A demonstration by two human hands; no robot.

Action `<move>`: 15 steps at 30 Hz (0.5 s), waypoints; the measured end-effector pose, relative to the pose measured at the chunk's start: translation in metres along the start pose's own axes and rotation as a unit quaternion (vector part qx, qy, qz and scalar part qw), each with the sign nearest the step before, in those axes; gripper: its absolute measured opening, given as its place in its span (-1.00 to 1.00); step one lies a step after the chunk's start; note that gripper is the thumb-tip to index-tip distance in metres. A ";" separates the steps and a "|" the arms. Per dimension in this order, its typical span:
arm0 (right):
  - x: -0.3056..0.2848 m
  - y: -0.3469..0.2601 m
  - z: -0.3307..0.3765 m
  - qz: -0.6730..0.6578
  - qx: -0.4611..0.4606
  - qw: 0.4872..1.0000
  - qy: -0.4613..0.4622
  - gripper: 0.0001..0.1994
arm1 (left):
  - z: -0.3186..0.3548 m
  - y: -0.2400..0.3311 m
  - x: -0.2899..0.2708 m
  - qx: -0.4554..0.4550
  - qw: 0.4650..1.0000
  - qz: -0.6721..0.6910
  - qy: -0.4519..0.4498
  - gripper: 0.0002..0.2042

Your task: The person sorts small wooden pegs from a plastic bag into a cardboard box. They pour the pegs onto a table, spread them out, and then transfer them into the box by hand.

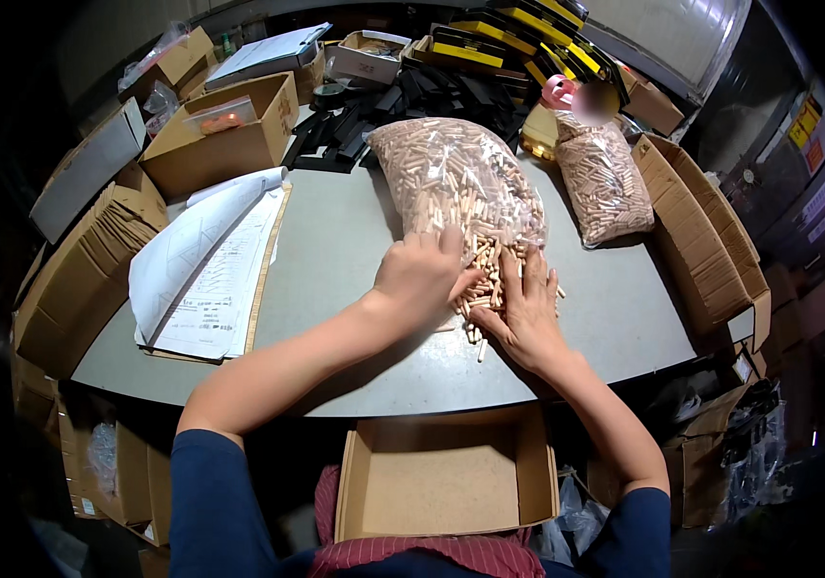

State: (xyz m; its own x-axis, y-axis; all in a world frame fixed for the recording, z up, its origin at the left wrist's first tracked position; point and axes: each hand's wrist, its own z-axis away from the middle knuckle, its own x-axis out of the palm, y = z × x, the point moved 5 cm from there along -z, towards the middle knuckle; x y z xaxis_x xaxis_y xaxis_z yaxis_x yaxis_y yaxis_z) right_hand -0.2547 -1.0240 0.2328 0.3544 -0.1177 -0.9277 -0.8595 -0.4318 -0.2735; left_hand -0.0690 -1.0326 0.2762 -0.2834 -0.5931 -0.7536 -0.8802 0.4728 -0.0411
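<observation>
1. Short, pale wooden pegs (485,262) lie loose on the grey tabletop (624,323) at the large clear plastic bag (446,164), apparently spilled there for easy reach.
2. The right hand (531,318) presses them, fingers spread; the left hand (412,279) curls, its grip impossible to tell.
3. White papers (215,265) and a second peg-filled bag (605,188) hem both sides.

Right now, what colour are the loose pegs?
The pegs are pale tan, clearest in the head view.
</observation>
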 end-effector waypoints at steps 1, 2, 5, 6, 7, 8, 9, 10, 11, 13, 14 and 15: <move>0.003 -0.002 -0.006 0.015 0.006 1.000 -0.007 0.06 | -0.001 -0.004 0.010 -0.003 1.000 -0.019 -0.019 -0.47; 0.007 0.000 -0.009 0.030 0.016 0.999 -0.015 0.07 | 0.000 -0.008 0.013 0.003 1.000 0.011 -0.004 -0.60; 0.020 -0.005 -0.024 0.028 0.010 1.000 0.002 0.06 | 0.009 -0.024 0.026 -0.012 0.999 -0.043 -0.012 -0.66; 0.024 -0.009 -0.031 0.025 0.010 1.000 -0.003 0.07 | 0.013 -0.035 0.027 -0.015 0.999 -0.031 -0.028 -0.73; 0.027 -0.014 -0.038 0.022 0.010 1.000 -0.007 0.07 | 0.014 -0.046 0.028 -0.016 0.998 -0.041 -0.037 -0.76; 0.027 -0.022 -0.046 0.033 -0.009 0.999 0.033 0.07 | 0.014 -0.059 0.028 -0.018 0.998 -0.052 -0.044 -0.78; 0.033 -0.023 -0.054 0.033 -0.014 0.999 0.040 0.07 | 0.011 -0.069 0.031 -0.019 0.997 -0.062 -0.049 -0.80; 0.041 -0.022 -0.062 0.033 -0.019 0.998 0.047 0.07 | 0.010 -0.077 0.038 -0.031 0.993 -0.091 -0.070 -0.83; 0.045 -0.027 -0.069 0.032 -0.030 0.998 0.055 0.07 | 0.008 -0.083 0.042 -0.034 0.993 -0.093 -0.061 -0.84; 0.051 -0.030 -0.079 0.053 -0.010 0.997 0.046 0.02 | 0.005 -0.096 0.049 -0.042 0.994 -0.095 -0.045 -0.84; 0.054 -0.036 -0.085 0.063 -0.003 0.997 0.044 0.00 | 0.006 -0.103 0.053 -0.036 0.994 -0.097 -0.035 -0.83; 0.054 -0.040 -0.091 0.074 0.006 0.996 0.043 -0.01 | 0.005 -0.109 0.057 -0.038 0.993 -0.106 -0.029 -0.82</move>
State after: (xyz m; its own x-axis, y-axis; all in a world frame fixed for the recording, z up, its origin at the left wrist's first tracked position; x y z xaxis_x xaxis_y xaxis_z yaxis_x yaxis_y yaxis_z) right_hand -0.1677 -1.0947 0.2172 0.2531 -0.2556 -0.9331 -0.9089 -0.3932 -0.1389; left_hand 0.0128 -1.1143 0.2343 -0.0689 -0.6339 -0.7703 -0.9444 0.2903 -0.1543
